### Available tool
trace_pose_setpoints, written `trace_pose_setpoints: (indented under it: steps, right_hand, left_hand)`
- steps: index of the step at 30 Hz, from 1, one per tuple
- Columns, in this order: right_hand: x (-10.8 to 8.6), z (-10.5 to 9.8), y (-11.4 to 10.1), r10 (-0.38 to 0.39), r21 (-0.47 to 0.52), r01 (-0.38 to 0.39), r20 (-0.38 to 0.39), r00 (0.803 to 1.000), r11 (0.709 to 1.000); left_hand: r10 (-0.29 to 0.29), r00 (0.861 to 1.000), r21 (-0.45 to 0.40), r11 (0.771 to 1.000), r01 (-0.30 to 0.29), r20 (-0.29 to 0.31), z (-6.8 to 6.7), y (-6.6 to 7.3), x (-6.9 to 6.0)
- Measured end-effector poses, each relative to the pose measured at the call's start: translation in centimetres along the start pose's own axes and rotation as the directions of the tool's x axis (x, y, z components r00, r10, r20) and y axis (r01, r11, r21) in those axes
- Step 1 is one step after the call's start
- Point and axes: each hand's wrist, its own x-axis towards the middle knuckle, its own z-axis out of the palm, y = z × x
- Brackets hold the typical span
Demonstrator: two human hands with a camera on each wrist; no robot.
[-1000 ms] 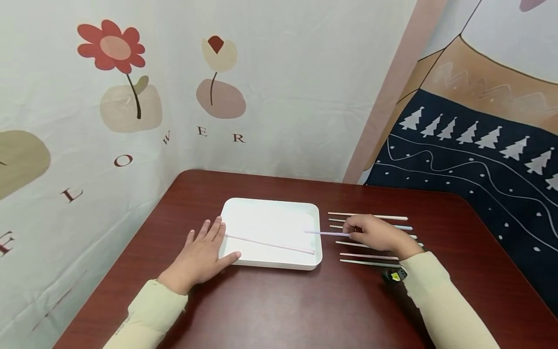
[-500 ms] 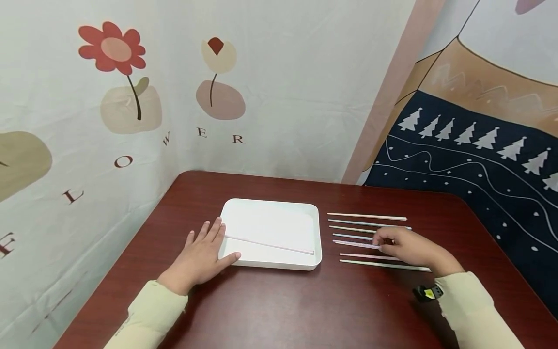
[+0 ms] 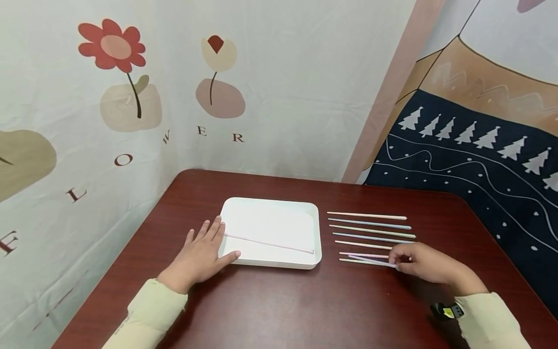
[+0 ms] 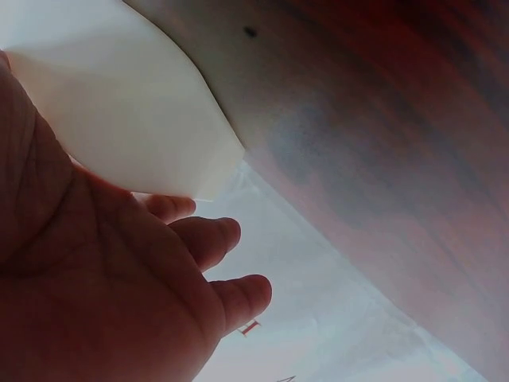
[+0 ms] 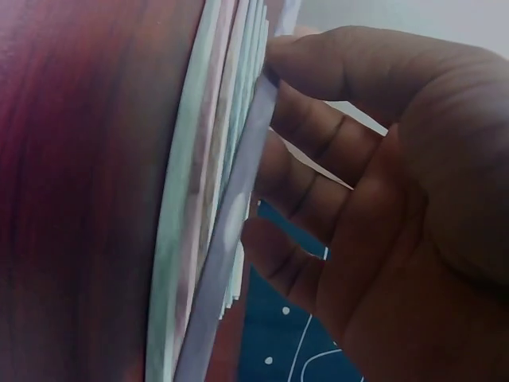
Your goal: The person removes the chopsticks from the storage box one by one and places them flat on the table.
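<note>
My left hand point(image 3: 200, 254) rests on the left rim of a shallow white tray point(image 3: 266, 218), fingers straight and thumb spread. The left wrist view shows its palm side against the tray wall point(image 4: 143, 119). One pale pink chopstick point(image 3: 270, 243) lies slantwise inside the tray. With thumb and fingertips, my right hand point(image 3: 429, 261) pinches a light purple chopstick point(image 3: 368, 260) above the near end of a row. In the right wrist view this purple chopstick point(image 5: 242, 183) crosses over a green chopstick point(image 5: 175, 207) and a pink one. My right fingers hide parts of the nearest chopsticks.
Several pastel chopsticks point(image 3: 370, 227) lie roughly parallel on the dark red table point(image 3: 279, 300), right of the tray. Printed cloths point(image 3: 296, 121) hang behind the table and along its left side. A black device point(image 3: 446, 311) is on the right wrist.
My right hand has carried the purple chopstick from over the tray's right edge, rightward and toward me, to the near end of the row. My left hand and the tray have stayed put.
</note>
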Motion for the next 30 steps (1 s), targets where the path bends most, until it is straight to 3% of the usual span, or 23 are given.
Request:
trace_pose_setpoints:
  steps: [6,14,30]
  right_hand:
    - [0.3,0.5,0.1,-0.002,0.029,0.0,0.067,0.998,1.0]
    - [0.7,1.1,-0.1,-0.021,-0.002,0.021,0.058,0.998,1.0]
    - [0.8,1.9,-0.3,0.028,-0.036,-0.025,0.066,0.997,0.999]
  left_hand:
    - [-0.001,1.0,-0.001,1.0,0.001,0.002,0.1,0.0,-0.1]
    - [0.001,1.0,0.0,1.0,-0.001,0.0,0.2,0.0,0.0]
    - [0.005,1.0,-0.006,1.0,-0.005,-0.003,0.1,0.0,-0.1]
